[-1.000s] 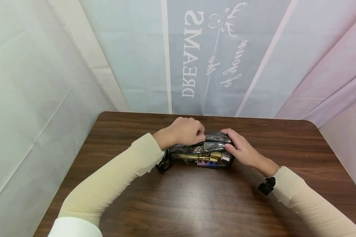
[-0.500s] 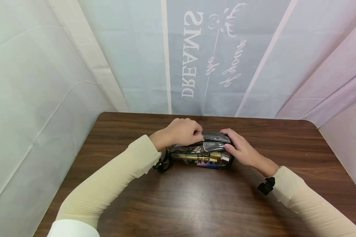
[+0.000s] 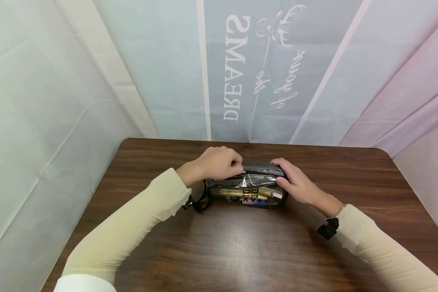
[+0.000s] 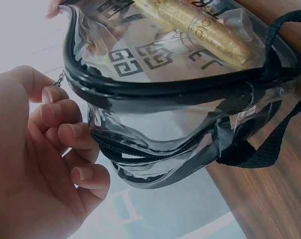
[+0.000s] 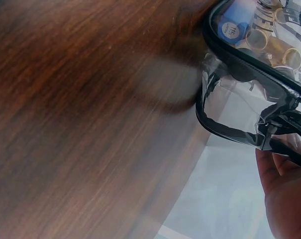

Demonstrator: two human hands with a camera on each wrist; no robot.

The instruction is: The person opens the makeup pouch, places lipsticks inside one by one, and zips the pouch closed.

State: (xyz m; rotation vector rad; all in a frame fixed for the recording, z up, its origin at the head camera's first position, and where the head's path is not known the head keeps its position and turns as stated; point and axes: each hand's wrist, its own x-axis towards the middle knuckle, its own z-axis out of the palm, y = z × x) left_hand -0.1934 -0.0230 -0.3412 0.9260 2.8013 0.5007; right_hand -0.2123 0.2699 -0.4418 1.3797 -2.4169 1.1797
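A clear cosmetic pouch [image 3: 257,180] with black piping lies on the wooden table, gold tubes [image 4: 205,35] and a blue item [image 5: 235,22] showing through its wall. At its top, my left hand [image 3: 219,163] has curled fingers and pinches the small zipper pull [image 4: 59,79], whose metal end shows at the thumb and index finger. Part of the black zipper [image 4: 135,153] is visible below those fingers in the left wrist view. My right hand [image 3: 297,184] grips the pouch's right end, thumb on the near side and fingers over the far side.
A black strap [image 4: 269,144] hangs from the pouch's left end. The brown wooden table [image 3: 241,251] has its far edge just behind the pouch. Beyond it hangs a pale printed curtain [image 3: 175,81], with white cloth [image 3: 40,134] on the left.
My left hand has slid leftward along the pouch's top with the zipper pull, uncovering more of the top. The right hand stays at the right end and the pouch keeps its place.
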